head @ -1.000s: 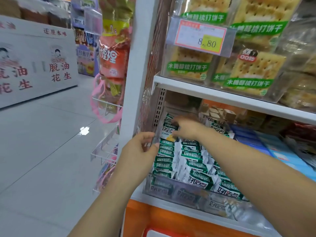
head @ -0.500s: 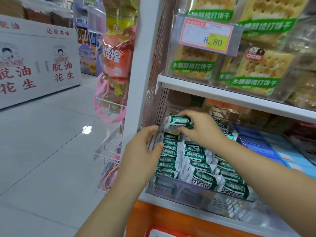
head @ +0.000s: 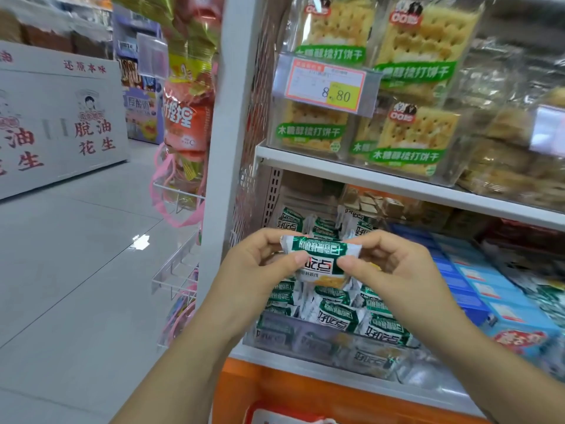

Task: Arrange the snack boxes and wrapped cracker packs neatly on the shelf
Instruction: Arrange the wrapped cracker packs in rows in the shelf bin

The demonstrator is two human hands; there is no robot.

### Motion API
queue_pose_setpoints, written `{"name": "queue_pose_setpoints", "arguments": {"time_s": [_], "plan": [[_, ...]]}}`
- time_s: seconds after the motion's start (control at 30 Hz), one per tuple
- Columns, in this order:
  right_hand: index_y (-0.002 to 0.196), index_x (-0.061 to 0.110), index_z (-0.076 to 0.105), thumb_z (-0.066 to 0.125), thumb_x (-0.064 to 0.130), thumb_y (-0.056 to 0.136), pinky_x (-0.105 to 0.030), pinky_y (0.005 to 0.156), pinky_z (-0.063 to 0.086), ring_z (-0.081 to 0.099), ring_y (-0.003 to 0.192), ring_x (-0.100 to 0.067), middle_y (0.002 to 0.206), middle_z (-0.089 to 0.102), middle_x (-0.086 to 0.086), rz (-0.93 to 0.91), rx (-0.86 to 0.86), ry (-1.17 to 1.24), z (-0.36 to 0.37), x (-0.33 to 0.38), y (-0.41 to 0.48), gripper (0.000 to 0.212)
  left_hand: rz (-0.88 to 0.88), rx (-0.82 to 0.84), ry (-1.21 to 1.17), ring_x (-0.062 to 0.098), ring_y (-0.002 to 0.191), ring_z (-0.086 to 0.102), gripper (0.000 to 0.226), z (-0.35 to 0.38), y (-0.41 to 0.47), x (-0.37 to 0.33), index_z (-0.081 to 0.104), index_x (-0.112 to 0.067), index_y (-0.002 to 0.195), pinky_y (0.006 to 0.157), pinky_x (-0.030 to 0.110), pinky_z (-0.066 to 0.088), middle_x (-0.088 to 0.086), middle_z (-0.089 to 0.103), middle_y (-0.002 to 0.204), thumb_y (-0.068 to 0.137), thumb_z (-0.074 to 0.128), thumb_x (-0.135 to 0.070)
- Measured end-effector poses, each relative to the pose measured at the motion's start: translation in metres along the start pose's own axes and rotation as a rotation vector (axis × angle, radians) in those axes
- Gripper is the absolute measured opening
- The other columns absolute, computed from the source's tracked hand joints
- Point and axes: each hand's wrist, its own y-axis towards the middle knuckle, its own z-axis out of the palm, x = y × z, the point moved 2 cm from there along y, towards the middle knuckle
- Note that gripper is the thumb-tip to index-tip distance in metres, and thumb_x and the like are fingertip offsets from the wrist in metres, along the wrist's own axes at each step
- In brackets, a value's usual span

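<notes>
Left hand [head: 256, 267] and right hand [head: 394, 267] pinch a green-and-white cracker pack [head: 321, 258] above the shelf bin [head: 321, 341] of identical packs.

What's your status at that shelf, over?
Left hand and right hand each pinch one end of a green-and-white wrapped cracker pack. Pack held above the pile of matching packs in the clear-fronted shelf bin. Nothing blocking.

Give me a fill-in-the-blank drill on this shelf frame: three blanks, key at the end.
1. The left hand and right hand together pinch one ____-and-white cracker pack.
2. The price tag reads ____.
3. The boxes to the right of the pile of packs are ____.
Answers: green; 8.80; blue.
</notes>
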Motion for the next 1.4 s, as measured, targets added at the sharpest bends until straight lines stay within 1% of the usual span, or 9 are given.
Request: {"name": "queue_pose_setpoints", "arguments": {"time_s": [0.13,0.33,0.43,0.53,0.7,0.8,0.93,1.1,1.4], "plan": [[0.072,0.023,0.067,0.072,0.021,0.075,-0.015,0.066,0.048,0.065,0.071,-0.005,0.073,0.070,0.005,0.001,-0.087,0.029,0.001,-0.001,0.000,0.007,0.024,-0.005,-0.064,0.010,0.083,0.069,0.026,0.003,0.000,0.001,0.067,-0.019,0.089,0.075,0.021,0.052,-0.002,0.074,0.087,0.064,0.068,-0.026],[0.068,0.015,0.054,0.070,0.019,0.078,-0.014,0.058,0.045,0.057,0.061,-0.002,0.064,0.064,0.005,-0.023,-0.219,0.049,0.013,-0.002,-0.002,0.019,0.002,-0.113,0.002,0.019,0.086,0.067,0.019,0.004,0.000,0.000,0.068,-0.018,0.089,0.080,0.035,0.054,0.001,0.073,0.087,0.075,0.069,-0.031],[0.082,0.018,0.059,0.065,0.031,0.077,-0.016,0.065,0.048,0.057,0.068,-0.004,0.072,0.062,0.009,0.033,-0.094,0.047,0.020,-0.001,-0.003,0.015,-0.060,-0.215,-0.004,0.015,0.074,0.066,0.015,0.000,0.001,0.006,0.066,-0.017,0.085,0.074,0.038,0.053,0.004,0.072,0.083,0.078,0.069,-0.030],[0.097,0.021,0.055,0.062,0.040,0.072,-0.023,0.069,0.052,0.061,0.072,-0.010,0.077,0.063,0.002,0.157,0.068,0.041,0.024,-0.006,-0.005,0.033,-0.129,-0.265,-0.029,0.020,0.074,0.067,0.014,-0.004,0.003,0.009,0.063,-0.014,0.083,0.080,0.047,0.055,0.008,0.071,0.081,0.081,0.070,-0.026],[0.101,0.011,0.051,0.062,0.014,0.083,-0.027,0.069,0.053,0.053,0.056,-0.010,0.077,0.059,-0.012,0.407,0.121,0.407,0.025,-0.010,-0.004,0.021,-0.198,-0.240,-0.054,0.026,0.078,0.069,0.035,-0.004,-0.001,0.008,0.065,-0.011,0.083,0.085,0.053,0.054,0.010,0.072,0.082,0.067,0.074,-0.041],[0.108,0.005,0.053,0.064,0.010,0.072,-0.025,0.061,0.054,0.050,0.052,-0.010,0.071,0.048,-0.008,0.515,0.103,0.689,0.025,-0.009,-0.003,0.039,-0.306,-0.153,-0.131,0.025,0.087,0.069,0.030,-0.006,0.000,0.007,0.068,-0.016,0.086,0.087,0.044,0.054,0.008,0.073,0.090,0.070,0.070,-0.041],[0.091,0.010,0.053,0.063,0.006,0.068,-0.024,0.055,0.055,0.048,0.049,-0.010,0.055,0.048,-0.003,0.619,-0.015,0.899,0.022,-0.010,0.000,0.026,-0.429,0.000,-0.236,0.009,0.075,0.069,0.027,-0.010,-0.003,0.003,0.068,-0.028,0.102,0.086,0.032,0.050,-0.009,0.072,0.079,0.075,0.067,-0.029],[0.086,0.009,0.052,0.063,0.006,0.067,-0.024,0.053,0.055,0.049,0.046,-0.010,0.054,0.048,-0.002,0.708,-0.077,0.981,0.021,-0.013,-0.003,0.022,-0.497,0.018,-0.293,0.007,0.072,0.070,0.029,-0.012,-0.005,0.000,0.064,-0.024,0.107,0.094,0.033,0.046,-0.008,0.073,0.079,0.081,0.063,-0.013],[0.073,0.004,0.053,0.061,0.005,0.066,-0.024,0.050,0.054,0.050,0.041,-0.009,0.052,0.049,-0.003,0.777,-0.104,1.085,0.016,-0.004,-0.008,0.011,-0.567,0.037,-0.397,0.009,0.068,0.071,0.038,-0.015,-0.006,-0.003,0.068,-0.016,0.101,0.083,0.031,0.049,0.000,0.073,0.074,0.064,0.064,-0.013]]}}
